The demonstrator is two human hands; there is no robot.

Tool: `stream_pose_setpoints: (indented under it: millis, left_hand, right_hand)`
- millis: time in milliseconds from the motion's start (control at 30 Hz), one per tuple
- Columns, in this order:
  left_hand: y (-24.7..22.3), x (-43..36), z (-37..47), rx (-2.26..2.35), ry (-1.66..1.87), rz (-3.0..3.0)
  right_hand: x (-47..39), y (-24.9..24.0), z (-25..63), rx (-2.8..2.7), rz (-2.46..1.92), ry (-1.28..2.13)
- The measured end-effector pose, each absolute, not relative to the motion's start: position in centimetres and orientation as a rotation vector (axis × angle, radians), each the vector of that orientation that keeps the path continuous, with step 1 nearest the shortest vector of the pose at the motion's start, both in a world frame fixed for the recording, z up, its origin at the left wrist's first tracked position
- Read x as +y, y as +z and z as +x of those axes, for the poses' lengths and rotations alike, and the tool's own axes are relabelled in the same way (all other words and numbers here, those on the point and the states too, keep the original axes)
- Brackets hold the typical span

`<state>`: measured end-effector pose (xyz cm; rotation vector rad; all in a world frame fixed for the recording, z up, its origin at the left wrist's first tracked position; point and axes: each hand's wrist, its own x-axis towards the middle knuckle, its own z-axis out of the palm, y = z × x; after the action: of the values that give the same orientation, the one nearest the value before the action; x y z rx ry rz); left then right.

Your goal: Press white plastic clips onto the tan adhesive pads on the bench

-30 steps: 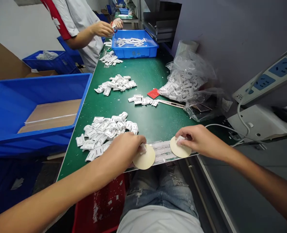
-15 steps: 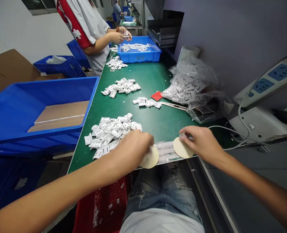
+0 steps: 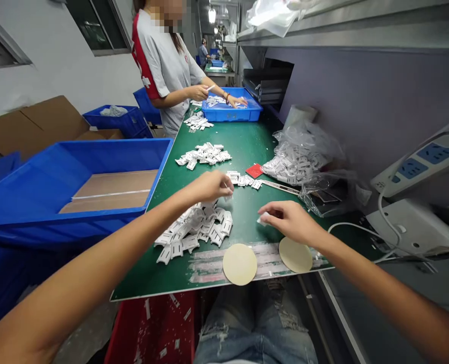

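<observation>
My left hand is above the far edge of the near pile of white plastic pieces, its fingers closed on a small white piece. Between the thumb and fingers of my right hand is another small white piece, held over the green table. Two round cream discs lie at the table's front edge: one in the middle, the other just below my right hand. Whitish streaks mark the table around them.
Farther back lie a second white pile, a small row of pieces, a red square and a bag of pieces. A co-worker reaches into a blue tray. A large blue bin stands left.
Both hands have moved away from the discs, my left forward to the pile's far edge, my right forward and left. The view has tilted up. The co-worker's one hand has lowered into the tray.
</observation>
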<state>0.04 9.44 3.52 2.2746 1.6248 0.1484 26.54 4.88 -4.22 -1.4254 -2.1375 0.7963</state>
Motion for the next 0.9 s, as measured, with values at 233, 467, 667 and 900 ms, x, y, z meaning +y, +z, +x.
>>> stream_pose_setpoints:
  millis: [233, 467, 667, 900]
  left_hand:
    - [-0.1, 11.6, 0.7, 1.624, -0.058, 2.314]
    - [-2.3, 13.8, 1.9, 1.732, 0.183, 2.369]
    - [-4.9, 14.2, 1.3, 1.673, 0.337, 2.292]
    - [-4.4, 13.6, 0.0, 1.409, 0.651, 1.950]
  right_hand:
    - [7.7, -5.3, 19.1, -2.264, -1.348, 0.767]
    - [11.6, -4.5, 21.4, -2.311, -1.522, 0.316]
    - [10.2, -4.8, 22.5, -2.422, -1.504, 0.231]
    - [7.9, -5.5, 26.2, -2.329, -1.487, 0.345]
